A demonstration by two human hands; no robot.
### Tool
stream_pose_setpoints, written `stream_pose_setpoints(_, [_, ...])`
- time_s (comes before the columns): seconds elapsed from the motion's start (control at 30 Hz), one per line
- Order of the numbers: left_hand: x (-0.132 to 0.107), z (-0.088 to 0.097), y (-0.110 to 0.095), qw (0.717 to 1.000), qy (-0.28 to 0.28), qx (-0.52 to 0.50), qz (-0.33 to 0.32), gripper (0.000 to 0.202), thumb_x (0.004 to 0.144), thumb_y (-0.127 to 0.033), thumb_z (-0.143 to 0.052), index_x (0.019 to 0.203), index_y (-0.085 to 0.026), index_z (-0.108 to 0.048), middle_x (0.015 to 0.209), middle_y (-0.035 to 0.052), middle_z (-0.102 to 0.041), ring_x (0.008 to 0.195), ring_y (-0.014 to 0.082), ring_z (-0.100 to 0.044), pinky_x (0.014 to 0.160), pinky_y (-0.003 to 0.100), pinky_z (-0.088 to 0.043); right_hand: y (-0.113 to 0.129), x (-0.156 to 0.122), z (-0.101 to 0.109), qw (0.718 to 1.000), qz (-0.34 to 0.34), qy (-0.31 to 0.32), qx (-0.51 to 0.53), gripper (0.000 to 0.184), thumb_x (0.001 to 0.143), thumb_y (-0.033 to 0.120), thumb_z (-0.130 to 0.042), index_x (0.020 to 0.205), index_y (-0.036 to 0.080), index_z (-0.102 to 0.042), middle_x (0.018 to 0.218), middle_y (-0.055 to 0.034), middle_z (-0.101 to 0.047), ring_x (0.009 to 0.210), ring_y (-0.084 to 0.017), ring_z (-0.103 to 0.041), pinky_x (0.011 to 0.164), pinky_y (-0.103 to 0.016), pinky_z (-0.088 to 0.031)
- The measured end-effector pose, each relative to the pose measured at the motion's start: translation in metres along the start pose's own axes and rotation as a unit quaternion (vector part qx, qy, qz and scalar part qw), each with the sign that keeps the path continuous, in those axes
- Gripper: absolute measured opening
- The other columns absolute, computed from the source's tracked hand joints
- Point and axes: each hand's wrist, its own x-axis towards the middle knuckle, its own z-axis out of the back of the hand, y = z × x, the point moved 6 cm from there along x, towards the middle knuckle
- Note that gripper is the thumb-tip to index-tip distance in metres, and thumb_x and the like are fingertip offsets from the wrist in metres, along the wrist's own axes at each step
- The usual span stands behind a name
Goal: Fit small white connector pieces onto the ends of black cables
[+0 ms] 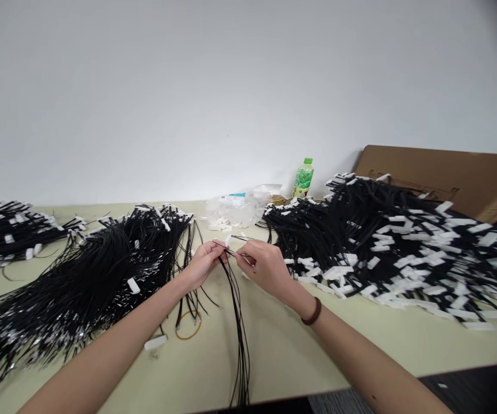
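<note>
A thin bundle of black cords (238, 328) hangs down from between my hands toward the table's front edge. My left hand (207, 260) is closed in a pinch around the upper end of this bundle. Close beside it, my right hand (262, 263) pinches the end of a thin black cord near the bundle's top. A small white piece shows at the left fingertips; its exact kind is too small to tell. Left of my hands lies a big heap of black cords (110, 259) with silvery ends. More loose cords hang by my left wrist.
A pile of black cords with white tabs (424, 247) covers the right side, before a cardboard box (438, 172). Behind my hands are a clear plastic bag (235, 211) and a green-capped bottle (303, 179). An orange ring (188, 338) lies near my left forearm.
</note>
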Motion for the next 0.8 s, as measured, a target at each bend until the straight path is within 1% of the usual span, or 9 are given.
stream_pose_setpoints(0.27, [-0.001, -0.003, -0.002, 1.000, 0.015, 0.024, 0.006, 0.023, 0.069, -0.034, -0.066, 0.074, -0.013, -0.059, 0.066, 0.0010, -0.059, 0.061, 0.0106, -0.051, 0.065, 0.024, -0.038, 0.002, 0.000, 0.010, 0.997, 0.021, -0.077, 0.003, 0.021, 0.085, 0.022, -0.046, 0.067, 0.016, -0.056, 0.058, 0.0014, -0.044, 0.056, -0.010, -0.040, 0.056, -0.022, -0.030])
stream_pose_setpoints(0.4, [-0.001, -0.003, -0.003, 1.000, 0.011, 0.018, 0.006, 0.023, 0.068, -0.034, -0.067, 0.073, -0.013, -0.059, 0.062, -0.0002, -0.057, 0.062, 0.0108, -0.050, 0.065, 0.024, -0.038, 0.003, -0.001, 0.015, 0.993, 0.025, -0.115, 0.011, 0.019, 0.086, 0.021, -0.047, 0.069, 0.016, -0.056, 0.057, 0.0019, -0.042, 0.055, -0.010, -0.040, 0.054, -0.023, -0.029])
stream_pose_setpoints(0.53, [-0.001, -0.003, -0.003, 1.000, 0.009, 0.014, 0.004, 0.023, 0.067, -0.034, -0.068, 0.072, -0.013, -0.058, 0.064, -0.0002, -0.056, 0.061, 0.0105, -0.050, 0.064, 0.024, -0.037, 0.002, -0.001, 0.020, 0.989, 0.022, -0.149, 0.012, 0.016, 0.086, 0.021, -0.047, 0.074, 0.016, -0.056, 0.058, 0.0015, -0.043, 0.055, -0.010, -0.040, 0.055, -0.023, -0.031])
stream_pose_setpoints(0.63, [-0.002, -0.003, -0.003, 1.000, 0.010, 0.014, 0.002, 0.022, 0.067, -0.033, -0.068, 0.072, -0.013, -0.058, 0.065, -0.0002, -0.056, 0.060, 0.0102, -0.050, 0.064, 0.024, -0.036, 0.003, 0.000, 0.021, 0.988, 0.022, -0.152, 0.013, 0.014, 0.087, 0.020, -0.046, 0.078, 0.016, -0.057, 0.059, 0.0009, -0.045, 0.057, -0.011, -0.041, 0.056, -0.023, -0.032])
stream_pose_setpoints(0.8, [-0.002, -0.004, -0.003, 1.000, 0.015, 0.012, 0.004, 0.023, 0.068, -0.033, -0.067, 0.073, -0.013, -0.057, 0.064, -0.0006, -0.056, 0.061, 0.0102, -0.050, 0.065, 0.023, -0.036, 0.006, -0.001, 0.016, 0.991, 0.043, -0.126, 0.003, 0.013, 0.087, 0.019, -0.045, 0.081, 0.015, -0.056, 0.063, -0.0004, -0.050, 0.059, -0.011, -0.044, 0.057, -0.023, -0.033])
